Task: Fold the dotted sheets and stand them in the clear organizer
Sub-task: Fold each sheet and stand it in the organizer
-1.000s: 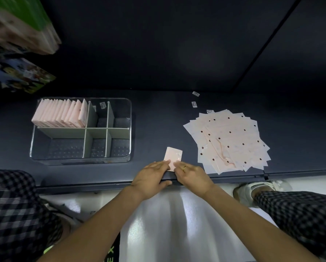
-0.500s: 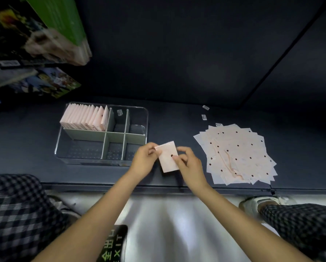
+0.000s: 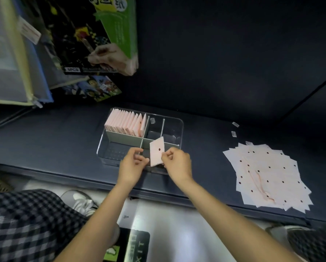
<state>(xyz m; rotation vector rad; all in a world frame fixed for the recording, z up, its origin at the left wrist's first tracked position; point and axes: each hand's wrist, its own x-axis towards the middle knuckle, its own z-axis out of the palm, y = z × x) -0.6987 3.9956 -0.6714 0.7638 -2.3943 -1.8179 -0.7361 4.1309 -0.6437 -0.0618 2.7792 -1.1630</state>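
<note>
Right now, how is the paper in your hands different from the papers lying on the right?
The folded sheet is small, single and held up over the clear organizer; the loose sheets are big, unfolded and lie flat in a messy pile. Both are pale pink with dark dots.

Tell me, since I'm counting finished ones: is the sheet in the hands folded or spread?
Folded: the sheet is a small rectangle showing one dot, pinched by the right hand, unlike the spread pile.

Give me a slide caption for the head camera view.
Both hands hold a folded dotted sheet above the clear organizer.
</note>
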